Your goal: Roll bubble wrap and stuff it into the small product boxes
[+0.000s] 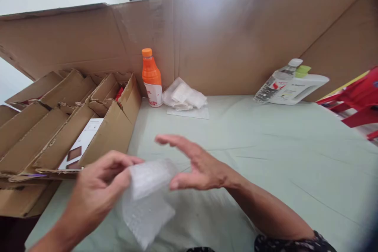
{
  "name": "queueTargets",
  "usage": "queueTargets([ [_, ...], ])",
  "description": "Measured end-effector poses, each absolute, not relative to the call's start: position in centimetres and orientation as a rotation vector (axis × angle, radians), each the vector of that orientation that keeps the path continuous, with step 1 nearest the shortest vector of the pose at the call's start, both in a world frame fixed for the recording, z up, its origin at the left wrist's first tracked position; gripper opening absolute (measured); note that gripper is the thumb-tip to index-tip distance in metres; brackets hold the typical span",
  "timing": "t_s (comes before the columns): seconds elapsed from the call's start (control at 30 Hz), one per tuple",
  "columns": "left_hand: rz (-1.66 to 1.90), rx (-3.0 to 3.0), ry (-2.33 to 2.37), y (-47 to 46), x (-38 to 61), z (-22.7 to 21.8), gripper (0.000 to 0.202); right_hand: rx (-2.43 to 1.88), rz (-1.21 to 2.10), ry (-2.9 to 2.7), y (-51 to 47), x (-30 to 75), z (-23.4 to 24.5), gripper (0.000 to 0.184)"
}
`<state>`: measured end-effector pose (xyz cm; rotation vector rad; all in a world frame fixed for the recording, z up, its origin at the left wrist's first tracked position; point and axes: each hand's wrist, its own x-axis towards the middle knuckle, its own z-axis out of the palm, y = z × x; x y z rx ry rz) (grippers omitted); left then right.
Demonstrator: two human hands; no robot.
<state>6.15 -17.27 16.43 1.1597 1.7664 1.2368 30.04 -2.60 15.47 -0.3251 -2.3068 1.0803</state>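
Observation:
My left hand (99, 189) pinches the top of a clear bubble-wrap bag (146, 201) held just above the pale green table (265, 157). The bag hangs down toward me, a little blurred. My right hand (196, 165) is beside the bag on its right, fingers stretched out flat and pointing left, with the thumb tip touching the bag's upper edge.
Open cardboard boxes (67, 126) with flaps up fill the left side. An orange bottle (151, 78) and a small pile of clear bags (184, 96) stand by the tall cardboard wall (236, 35). A clear bottle (276, 80) and a white jug (301, 86) lie at the right; red plastic furniture (358, 100) beyond.

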Motion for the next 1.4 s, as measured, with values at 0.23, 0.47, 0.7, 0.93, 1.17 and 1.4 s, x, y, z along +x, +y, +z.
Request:
queueTargets([
  [0.23,1.317,1.000,1.483,-11.6,11.8,7.1,0.049,-0.804,0.897,-2.388,2.0,33.4,11.6,0.040],
  [0.47,1.201,1.532,1.876,-12.5,11.8,-0.2,0.030,-1.101,0.047,-2.181,18.1,29.4,14.8,0.053],
  [0.7,1.265,1.956,1.869,-12.3,13.1,-0.8,0.028,-1.037,-0.027,-2.633,25.2,23.4,8.1,0.038],
  [0.93,1.784,1.752,2.375,-17.2,11.1,4.5,0.059,-1.056,0.019,-2.456,24.2,24.5,9.7,0.040],
  [1.17,1.770,1.578,2.776,-17.3,3.3,10.8,0.045,-0.701,0.218,-2.486,16.9,20.8,12.4,0.030],
  [1.4,1.759,1.785,2.434,-19.2,2.0,10.7,0.013,-0.654,0.461,-2.587,8.5,20.2,14.7,0.030],
])
